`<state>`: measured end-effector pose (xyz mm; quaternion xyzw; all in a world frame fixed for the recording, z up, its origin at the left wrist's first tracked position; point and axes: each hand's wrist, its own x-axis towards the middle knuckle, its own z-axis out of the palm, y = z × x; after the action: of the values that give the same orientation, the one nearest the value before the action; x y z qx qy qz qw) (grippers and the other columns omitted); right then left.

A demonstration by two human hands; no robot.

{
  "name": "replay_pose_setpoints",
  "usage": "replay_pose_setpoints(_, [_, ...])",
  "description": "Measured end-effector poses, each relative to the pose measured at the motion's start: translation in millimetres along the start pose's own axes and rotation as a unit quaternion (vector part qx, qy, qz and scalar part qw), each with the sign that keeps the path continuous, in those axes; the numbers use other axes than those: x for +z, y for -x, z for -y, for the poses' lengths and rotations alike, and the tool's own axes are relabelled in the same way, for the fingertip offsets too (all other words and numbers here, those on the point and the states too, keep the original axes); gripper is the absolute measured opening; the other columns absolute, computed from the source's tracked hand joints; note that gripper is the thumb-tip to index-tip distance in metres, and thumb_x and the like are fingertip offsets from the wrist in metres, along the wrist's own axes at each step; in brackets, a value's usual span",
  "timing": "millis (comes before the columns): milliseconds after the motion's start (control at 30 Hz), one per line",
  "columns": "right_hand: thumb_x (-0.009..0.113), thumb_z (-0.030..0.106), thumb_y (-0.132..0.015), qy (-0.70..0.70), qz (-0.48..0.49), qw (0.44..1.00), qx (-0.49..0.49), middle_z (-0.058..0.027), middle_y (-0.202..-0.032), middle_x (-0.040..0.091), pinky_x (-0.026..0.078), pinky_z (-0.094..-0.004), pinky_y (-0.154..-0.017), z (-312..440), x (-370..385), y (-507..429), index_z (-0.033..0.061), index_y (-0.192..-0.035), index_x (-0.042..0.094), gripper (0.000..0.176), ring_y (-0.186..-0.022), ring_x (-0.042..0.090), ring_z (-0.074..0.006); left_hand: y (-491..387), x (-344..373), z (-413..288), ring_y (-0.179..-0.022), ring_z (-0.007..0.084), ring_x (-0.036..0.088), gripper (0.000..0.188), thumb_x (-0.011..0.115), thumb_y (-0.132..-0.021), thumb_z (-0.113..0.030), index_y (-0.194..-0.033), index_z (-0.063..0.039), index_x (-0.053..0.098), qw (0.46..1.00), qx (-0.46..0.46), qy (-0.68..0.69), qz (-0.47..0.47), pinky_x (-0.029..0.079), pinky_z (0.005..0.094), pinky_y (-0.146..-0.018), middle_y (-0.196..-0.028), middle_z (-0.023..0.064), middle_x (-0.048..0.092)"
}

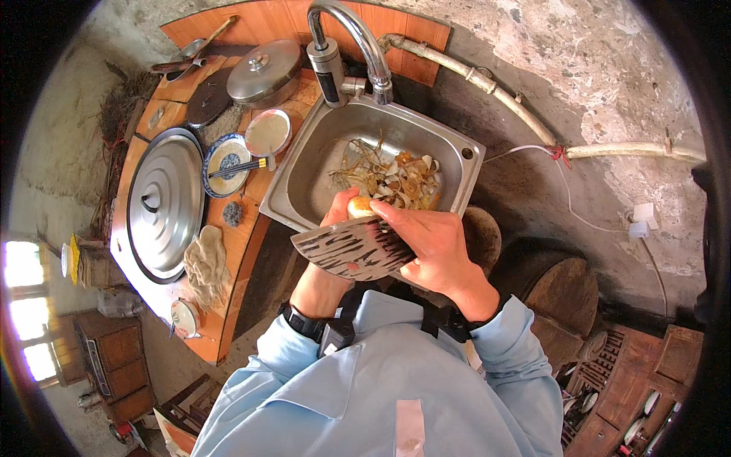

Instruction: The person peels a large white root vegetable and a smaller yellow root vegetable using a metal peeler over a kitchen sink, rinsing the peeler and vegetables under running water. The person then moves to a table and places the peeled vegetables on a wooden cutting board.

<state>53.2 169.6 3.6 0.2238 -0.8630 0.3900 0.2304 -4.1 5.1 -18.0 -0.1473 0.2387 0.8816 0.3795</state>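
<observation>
In my right hand is a kitchen cleaver; its broad blade, with dark streaks on its face, spans leftward in front of my left hand. My left hand, mostly hidden behind the blade, grips a small, round, yellowish vegetable, perhaps a potato or an onion. My right thumb rests against this vegetable, near the blade's upper edge. Both hands are over the near rim of a stainless steel sink. Peelings and stringy roots lie heaped in the basin.
A chrome faucet arches over the sink. Left of it, the tiled counter carries a lidded pot, a bowl, a blue-rimmed plate with chopsticks, a large wok lid, a scouring pad, a rag and a cup.
</observation>
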Motion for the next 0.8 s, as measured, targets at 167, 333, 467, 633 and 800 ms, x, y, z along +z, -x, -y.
replay_pose_setpoints(167, [0.067,0.0,-0.06,-0.001,-0.028,0.997,0.075,-0.0126,-0.085,0.067,0.053,-0.0373,-0.061,9,9,4,0.0059,-0.124,0.06,0.065,-0.073,0.066,-0.0307,2,9,9,-0.075,0.0201,0.065,0.03,0.057,-0.095,-0.042,-0.101,-0.012,0.06,0.988,0.056,-0.014,-0.143,0.055,0.0344,-0.067,-0.084,0.0048,0.065])
replay_pose_setpoints(333, [0.065,-0.001,-0.071,-0.081,-0.114,0.98,0.142,-0.016,-0.08,0.066,0.053,-0.0358,-0.061,13,31,2,0.005,-0.119,0.065,0.049,-0.067,0.066,-0.0316,4,12,4,-0.049,0.0106,0.035,0.034,0.044,-0.1,-0.041,-0.086,-0.01,0.051,0.986,0.075,-0.071,-0.132,0.027,0.0279,-0.046,-0.068,0.0023,0.05])
replay_pose_setpoints(467, [0.065,0.005,-0.082,-0.163,-0.174,0.944,0.229,-0.018,-0.076,0.068,0.05,-0.0333,-0.057,12,50,2,0.0042,-0.109,0.07,0.028,-0.058,0.065,-0.0281,6,13,0,-0.046,0.0113,0.036,0.032,0.042,-0.1,-0.035,-0.085,-0.009,0.054,0.983,0.088,-0.125,-0.106,0.029,0.0258,-0.044,-0.059,0.0023,0.047])
replay_pose_setpoints(633, [0.065,0.013,-0.086,-0.068,-0.121,0.918,0.372,-0.0172,-0.075,0.068,0.049,-0.0338,-0.064,-36,39,2,-0.0029,-0.1,0.069,0.022,-0.068,0.064,-0.0143,17,6,14,-0.044,0.0124,0.032,0.041,0.036,-0.1,-0.036,-0.077,-0.006,0.052,0.99,0.001,-0.131,0.05,0.027,0.0272,-0.042,-0.056,0.0032,0.043])
replay_pose_setpoints(800, [0.064,0.01,-0.082,0.052,0.056,0.924,0.375,-0.0209,-0.068,0.064,0.05,-0.0439,-0.061,-64,19,5,0.0068,-0.128,0.059,0.046,-0.066,0.064,-0.0397,11,-1,6,-0.047,0.0122,0.035,0.044,0.036,-0.102,-0.039,-0.08,-0.005,0.054,0.992,0.038,-0.116,-0.013,0.028,0.0253,-0.043,-0.059,0.0057,0.047])
